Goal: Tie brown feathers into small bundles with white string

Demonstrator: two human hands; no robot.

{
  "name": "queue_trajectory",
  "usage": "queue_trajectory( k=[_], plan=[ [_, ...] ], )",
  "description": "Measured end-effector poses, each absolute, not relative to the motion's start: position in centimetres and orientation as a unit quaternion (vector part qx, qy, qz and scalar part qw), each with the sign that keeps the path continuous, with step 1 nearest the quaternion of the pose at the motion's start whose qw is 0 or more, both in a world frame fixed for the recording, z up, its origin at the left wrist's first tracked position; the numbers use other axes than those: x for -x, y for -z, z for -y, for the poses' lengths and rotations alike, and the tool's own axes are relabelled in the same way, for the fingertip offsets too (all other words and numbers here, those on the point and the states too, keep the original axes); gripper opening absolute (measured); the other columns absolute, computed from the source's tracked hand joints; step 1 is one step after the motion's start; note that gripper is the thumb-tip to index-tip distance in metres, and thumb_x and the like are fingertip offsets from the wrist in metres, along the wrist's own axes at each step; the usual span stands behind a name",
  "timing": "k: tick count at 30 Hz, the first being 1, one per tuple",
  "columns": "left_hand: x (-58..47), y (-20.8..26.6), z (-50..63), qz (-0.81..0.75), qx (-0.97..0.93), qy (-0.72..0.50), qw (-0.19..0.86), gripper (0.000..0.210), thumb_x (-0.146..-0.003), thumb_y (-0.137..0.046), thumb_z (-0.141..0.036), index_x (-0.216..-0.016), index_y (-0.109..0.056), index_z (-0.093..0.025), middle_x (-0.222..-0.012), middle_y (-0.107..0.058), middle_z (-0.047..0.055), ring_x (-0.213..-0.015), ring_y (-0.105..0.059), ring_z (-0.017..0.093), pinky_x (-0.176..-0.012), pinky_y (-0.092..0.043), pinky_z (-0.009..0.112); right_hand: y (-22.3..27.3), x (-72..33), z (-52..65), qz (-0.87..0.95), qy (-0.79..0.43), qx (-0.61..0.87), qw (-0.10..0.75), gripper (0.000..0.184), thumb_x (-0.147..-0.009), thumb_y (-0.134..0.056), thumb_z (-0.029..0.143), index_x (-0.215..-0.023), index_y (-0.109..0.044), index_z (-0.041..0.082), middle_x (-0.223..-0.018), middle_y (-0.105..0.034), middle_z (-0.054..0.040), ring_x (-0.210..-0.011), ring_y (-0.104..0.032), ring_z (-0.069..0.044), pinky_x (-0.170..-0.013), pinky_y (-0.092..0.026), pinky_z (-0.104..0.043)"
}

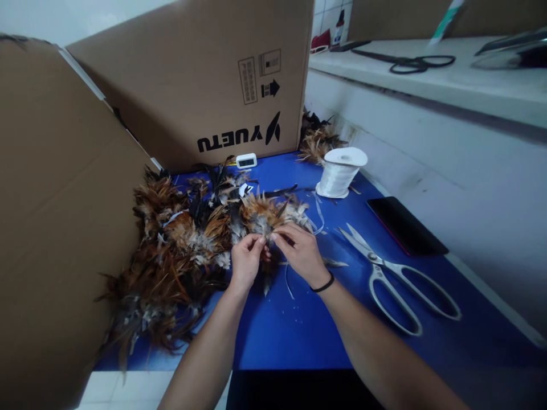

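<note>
Centrally, the left hand (247, 259) and right hand (300, 250) pinch one feather bundle (262, 215); its binding is hidden behind their fingertips.

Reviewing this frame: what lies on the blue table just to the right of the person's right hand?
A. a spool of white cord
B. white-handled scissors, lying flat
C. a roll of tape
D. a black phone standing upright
B: the white-handled scissors lie flat on the blue table, right of the right hand; the spool of white cord stands farther back.
</note>
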State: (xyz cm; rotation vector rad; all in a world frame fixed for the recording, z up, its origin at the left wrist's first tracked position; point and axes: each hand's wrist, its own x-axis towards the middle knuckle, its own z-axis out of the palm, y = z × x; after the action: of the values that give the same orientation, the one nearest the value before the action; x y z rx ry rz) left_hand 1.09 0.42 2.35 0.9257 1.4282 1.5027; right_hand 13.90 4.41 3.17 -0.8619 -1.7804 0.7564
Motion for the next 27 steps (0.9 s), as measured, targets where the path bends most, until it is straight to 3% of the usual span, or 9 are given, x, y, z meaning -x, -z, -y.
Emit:
queue_trajectory(
  k=[27],
  plan=[
    [-0.91, -1.91, -0.41, -0.577, -0.39, -0.581, 0.421, 0.023, -0.073, -0.065, -0.037, -0.072, -0.062, -0.014, -0.055, -0.057, -0.003, -0.044, -0.055, 0.01, -0.046, -0.048, 0.023, -3.06, -14.12, -4.61, 0.743, -0.333, 0.349, 0.464, 0.011, -0.084, -0.055, 0.02, -0.078, -0.064, 0.018, -0.074, -0.059, -0.0013, -0.069, -0.055, -0.014, -0.066, -0.043, -0.026]
  ],
)
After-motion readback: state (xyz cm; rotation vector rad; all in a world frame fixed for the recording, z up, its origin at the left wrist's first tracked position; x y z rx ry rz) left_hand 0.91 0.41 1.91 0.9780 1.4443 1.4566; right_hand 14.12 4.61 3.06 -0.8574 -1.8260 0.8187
